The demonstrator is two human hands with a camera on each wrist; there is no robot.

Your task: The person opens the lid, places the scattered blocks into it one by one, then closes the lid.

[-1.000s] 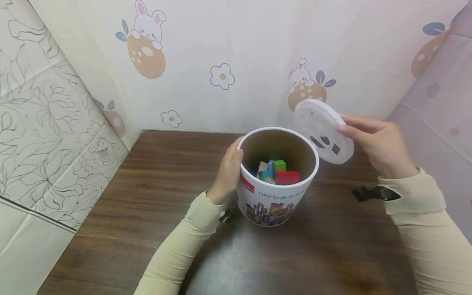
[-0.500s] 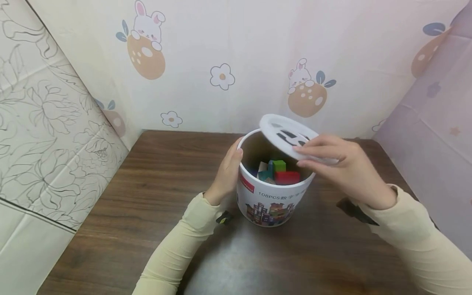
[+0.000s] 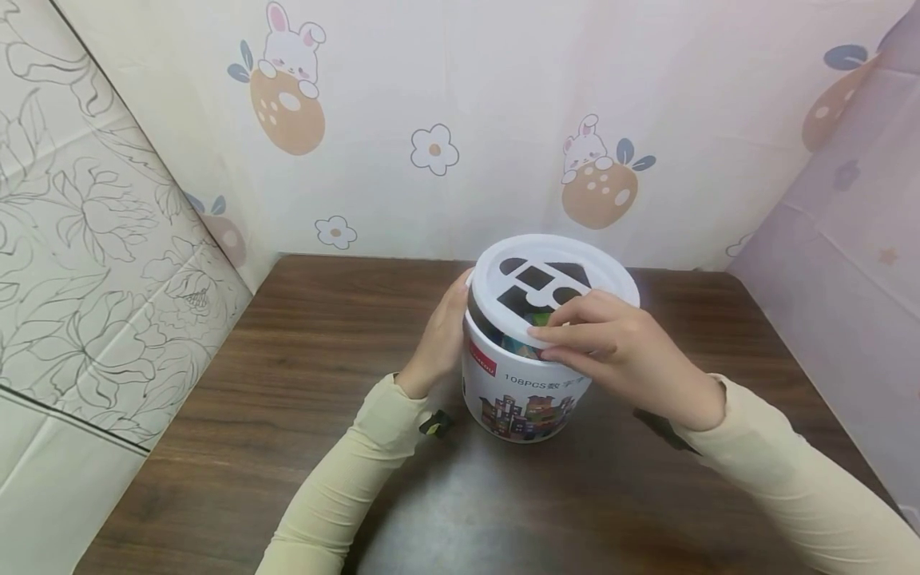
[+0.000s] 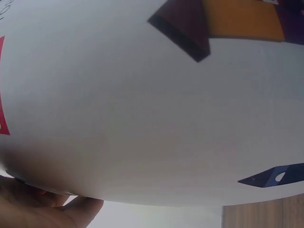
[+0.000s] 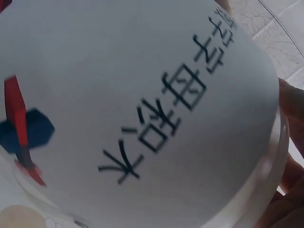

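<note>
A white bucket [image 3: 496, 387] with printed block pictures and "108PCS" lettering stands upright on the table. My left hand [image 3: 440, 343] holds its left side, thumb at the rim; in the left wrist view its fingers [image 4: 71, 211] show at the bucket's edge. With my right hand [image 3: 632, 355] I pinch the near edge of a round white lid [image 3: 611, 271] with shaped cut-outs. The lid lies tilted over the mouth, its near left edge raised above the rim. Colored blocks [image 3: 519, 349] show through that gap. The right wrist view is mostly filled by the bucket wall.
The dark brown wooden table [image 3: 302, 335] reaches back to a curtain [image 3: 489, 96] printed with rabbits and flowers. A flower-patterned panel [image 3: 101, 208] stands along the left side, and a pale purple curtain [image 3: 855, 208] hangs at the right.
My right hand has brought the lid from the bucket's right side leftward and down over its mouth, covering most of the opening. My left hand has stayed on the bucket.
</note>
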